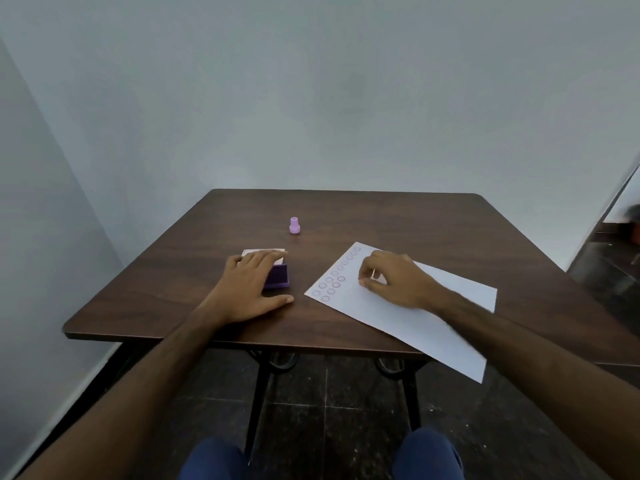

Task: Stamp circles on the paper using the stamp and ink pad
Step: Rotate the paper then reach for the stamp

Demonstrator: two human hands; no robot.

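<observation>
A small purple stamp point(294, 225) stands upright by itself on the dark wooden table point(346, 216), beyond both hands. My left hand point(249, 289) lies flat over the purple ink pad point(277, 277), whose pale lid point(263, 252) is open behind it; the thumb rests on the table. The white paper point(415, 317) lies at an angle on the right, with two rows of purple stamped circles point(334, 280) along its left edge. My right hand point(391, 282) rests on the paper just right of the circles, with its fingers curled and the tips touching the sheet. I cannot tell whether it holds anything.
The paper's near corner point(479, 377) hangs over the table's front edge. Grey walls close in behind and to the left. My knees point(426, 452) and dark floor tiles show under the table, beside its black metal legs point(258, 396).
</observation>
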